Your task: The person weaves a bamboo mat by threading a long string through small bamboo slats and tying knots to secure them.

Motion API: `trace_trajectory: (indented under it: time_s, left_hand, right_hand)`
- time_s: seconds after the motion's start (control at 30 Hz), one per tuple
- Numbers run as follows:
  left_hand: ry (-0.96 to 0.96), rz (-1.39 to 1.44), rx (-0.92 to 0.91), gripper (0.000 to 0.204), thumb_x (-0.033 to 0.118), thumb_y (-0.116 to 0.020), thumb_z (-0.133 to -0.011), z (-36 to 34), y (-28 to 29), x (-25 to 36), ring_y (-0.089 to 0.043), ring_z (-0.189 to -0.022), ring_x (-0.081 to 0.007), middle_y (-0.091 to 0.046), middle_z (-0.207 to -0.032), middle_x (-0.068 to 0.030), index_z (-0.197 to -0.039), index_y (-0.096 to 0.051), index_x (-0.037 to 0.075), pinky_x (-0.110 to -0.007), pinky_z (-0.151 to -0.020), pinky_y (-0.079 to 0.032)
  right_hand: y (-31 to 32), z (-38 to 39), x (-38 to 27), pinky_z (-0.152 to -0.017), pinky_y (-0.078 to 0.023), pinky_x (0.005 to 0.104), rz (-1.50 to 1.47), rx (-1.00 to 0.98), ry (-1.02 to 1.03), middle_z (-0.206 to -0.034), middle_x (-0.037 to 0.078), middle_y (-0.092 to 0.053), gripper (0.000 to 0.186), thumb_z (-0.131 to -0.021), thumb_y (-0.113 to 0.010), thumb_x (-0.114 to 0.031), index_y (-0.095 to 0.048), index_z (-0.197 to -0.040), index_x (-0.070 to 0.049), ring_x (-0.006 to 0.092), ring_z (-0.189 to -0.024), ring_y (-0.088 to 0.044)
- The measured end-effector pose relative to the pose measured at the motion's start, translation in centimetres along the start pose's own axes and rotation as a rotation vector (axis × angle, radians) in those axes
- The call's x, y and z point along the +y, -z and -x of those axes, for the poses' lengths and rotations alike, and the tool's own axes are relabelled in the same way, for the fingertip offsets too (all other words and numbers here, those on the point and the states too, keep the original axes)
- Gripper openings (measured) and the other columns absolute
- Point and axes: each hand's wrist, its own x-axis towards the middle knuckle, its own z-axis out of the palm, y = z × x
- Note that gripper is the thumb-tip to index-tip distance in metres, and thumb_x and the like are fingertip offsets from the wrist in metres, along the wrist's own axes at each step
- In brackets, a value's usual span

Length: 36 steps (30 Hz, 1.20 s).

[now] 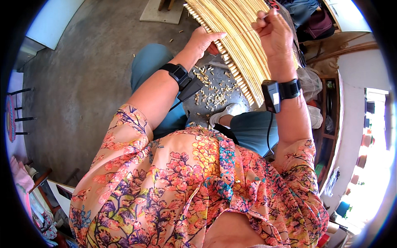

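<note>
A mat of straw-coloured stalks (244, 45) laid side by side slants across the upper right, its cut ends forming a stepped edge. At that edge my left hand (202, 42) grips the mat, thumb on top and fingers partly hidden beneath. My right hand (275, 35) is raised over the mat's right part, fingertips pinched together on a thin strand. The strand (247, 31) runs from those fingertips toward the left over the stalks; whether a needle is on it, I cannot tell.
Short cut stalk pieces (213, 89) litter the floor below the mat, near my shoe (227, 113). A pale board (161, 12) lies at the top. Shelving (328, 107) with bags stands at right, a stool (11, 118) at far left. A cable (269, 136) hangs from my right wrist device.
</note>
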Motion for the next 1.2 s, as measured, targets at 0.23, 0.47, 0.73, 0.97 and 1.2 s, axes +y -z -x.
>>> trace_trajectory:
  time_s: [0.23,0.47,0.73,0.97,1.2]
  left_hand:
    - [-0.067,0.017,-0.001,0.035,0.024,-0.071,-0.074,-0.3,1.6,-0.1,-0.061,-0.052,-0.0151,-0.065,-0.079,-0.0098,-0.099,-0.06,0.001,-0.023,-0.037,-0.047]
    - [-0.082,-0.025,0.06,0.036,0.022,-0.07,-0.073,-1.4,0.5,0.2,-0.059,-0.055,-0.0143,-0.065,-0.079,-0.009,-0.1,-0.06,0.0,-0.022,-0.038,-0.042]
    - [0.079,-0.214,0.066,0.039,0.025,-0.067,-0.079,-0.7,0.7,0.9,-0.06,-0.055,-0.0119,-0.063,-0.085,-0.009,-0.106,-0.053,0.001,-0.023,-0.04,-0.047]
    - [0.053,-0.176,0.019,0.042,0.03,-0.064,-0.082,-0.8,0.6,0.9,-0.064,-0.066,-0.0148,-0.064,-0.089,-0.0084,-0.111,-0.052,0.002,-0.026,-0.052,-0.052]
    - [-0.002,-0.082,0.058,0.04,0.024,-0.062,-0.085,-1.3,0.9,0.9,-0.062,-0.082,-0.0161,-0.062,-0.099,-0.0075,-0.116,-0.048,0.002,-0.03,-0.065,-0.052]
  right_hand:
    - [-5.6,1.0,-6.5,-0.041,-0.032,0.0168,0.734,0.211,0.291,-0.061,0.0,-0.05,0.018,-0.094,-0.044,-0.014,-0.048,-0.078,-0.007,0.0041,-0.045,-0.04]
    - [-2.7,0.1,-4.1,-0.044,-0.032,0.0163,1.051,0.215,0.247,-0.064,0.001,-0.053,0.012,-0.091,-0.051,-0.015,-0.049,-0.084,-0.005,0.0042,-0.048,-0.04]
    - [2.7,-0.8,4.8,-0.062,-0.052,0.0387,1.997,-0.082,0.289,-0.085,0.014,-0.063,0.012,-0.082,-0.05,-0.012,-0.051,-0.089,-0.002,0.0266,-0.076,-0.065]
    - [2.2,-0.9,6.0,-0.07,-0.051,0.0436,2.019,-0.017,0.062,-0.09,0.017,-0.063,0.019,-0.086,-0.042,-0.012,-0.051,-0.097,0.0,0.0329,-0.082,-0.064]
    - [1.5,-1.2,6.1,-0.075,-0.049,0.0423,1.937,0.019,0.039,-0.094,0.019,-0.062,0.019,-0.086,-0.041,-0.013,-0.051,-0.096,0.0,0.0342,-0.085,-0.063]
